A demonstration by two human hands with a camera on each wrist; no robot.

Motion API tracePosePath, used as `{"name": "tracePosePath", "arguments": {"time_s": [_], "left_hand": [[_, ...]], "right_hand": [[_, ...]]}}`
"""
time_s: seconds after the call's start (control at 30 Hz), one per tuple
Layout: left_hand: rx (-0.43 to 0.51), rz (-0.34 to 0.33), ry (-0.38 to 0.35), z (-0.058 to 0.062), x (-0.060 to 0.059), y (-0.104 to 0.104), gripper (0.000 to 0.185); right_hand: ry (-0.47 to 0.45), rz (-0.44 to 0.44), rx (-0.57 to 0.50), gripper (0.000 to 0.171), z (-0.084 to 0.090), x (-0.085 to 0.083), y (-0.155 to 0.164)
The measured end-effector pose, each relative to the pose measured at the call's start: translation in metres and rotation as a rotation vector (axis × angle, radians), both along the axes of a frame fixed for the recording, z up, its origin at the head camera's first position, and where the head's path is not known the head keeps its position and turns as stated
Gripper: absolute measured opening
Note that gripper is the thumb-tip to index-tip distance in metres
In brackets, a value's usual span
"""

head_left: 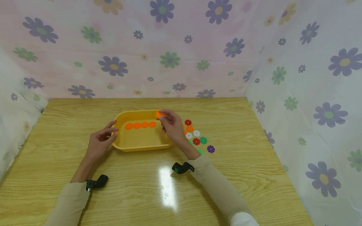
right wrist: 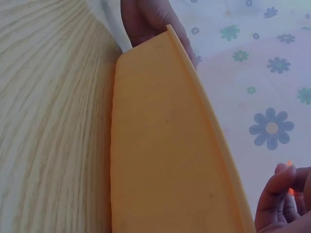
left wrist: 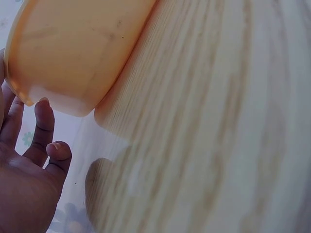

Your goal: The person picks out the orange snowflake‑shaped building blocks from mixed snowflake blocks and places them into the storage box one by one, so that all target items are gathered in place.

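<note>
A yellow plastic tray (head_left: 142, 148) lies on the table, with several orange notched discs (head_left: 137, 125) in a row inside it. At the tray's left end, my left hand (head_left: 99, 141) touches the rim with its fingers spread. The left wrist view shows those fingers (left wrist: 43, 121) loosely bent beside the tray's outer wall (left wrist: 82, 48). Over the tray's far right corner, my right hand (head_left: 173, 127) pinches another orange disc (head_left: 158, 114) between thumb and fingers. Only a sliver of that disc shows in the right wrist view.
Right of the tray is a loose group of notched discs: red (head_left: 196, 141), white (head_left: 196, 133), green (head_left: 203, 140), purple (head_left: 211, 149) and orange (head_left: 189, 128). My right arm hides some of them. A flowered cloth (head_left: 169, 78) stands behind the wooden table (head_left: 135, 188).
</note>
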State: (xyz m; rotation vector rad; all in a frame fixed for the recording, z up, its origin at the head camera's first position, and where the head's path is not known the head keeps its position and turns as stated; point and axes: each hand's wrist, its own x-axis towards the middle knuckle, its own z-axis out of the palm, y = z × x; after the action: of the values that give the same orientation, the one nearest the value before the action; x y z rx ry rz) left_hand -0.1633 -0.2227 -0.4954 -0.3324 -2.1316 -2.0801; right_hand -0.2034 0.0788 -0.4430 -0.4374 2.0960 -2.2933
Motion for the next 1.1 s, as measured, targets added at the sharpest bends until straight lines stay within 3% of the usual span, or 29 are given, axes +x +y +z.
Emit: {"name": "tracePosePath", "arguments": {"time_s": [0.1, 0.33, 0.63, 1.1], "left_hand": [[0.000, -0.003, 0.005, -0.001, 0.000, -0.001, 0.025], [0.000, -0.007, 0.012, 0.000, 0.000, -0.001, 0.025], [0.011, -0.021, 0.020, 0.001, 0.000, -0.001, 0.024], [0.011, -0.010, 0.011, -0.002, -0.001, -0.001, 0.024]], "right_hand": [[-0.072, 0.008, 0.079, 0.025, 0.001, -0.004, -0.005], [-0.126, 0.026, 0.260, 0.021, -0.002, -0.012, -0.014], [-0.245, -0.006, 0.383, 0.021, -0.001, -0.013, -0.018], [-0.336, -0.086, 0.474, 0.018, -0.004, -0.016, -0.022]]}}
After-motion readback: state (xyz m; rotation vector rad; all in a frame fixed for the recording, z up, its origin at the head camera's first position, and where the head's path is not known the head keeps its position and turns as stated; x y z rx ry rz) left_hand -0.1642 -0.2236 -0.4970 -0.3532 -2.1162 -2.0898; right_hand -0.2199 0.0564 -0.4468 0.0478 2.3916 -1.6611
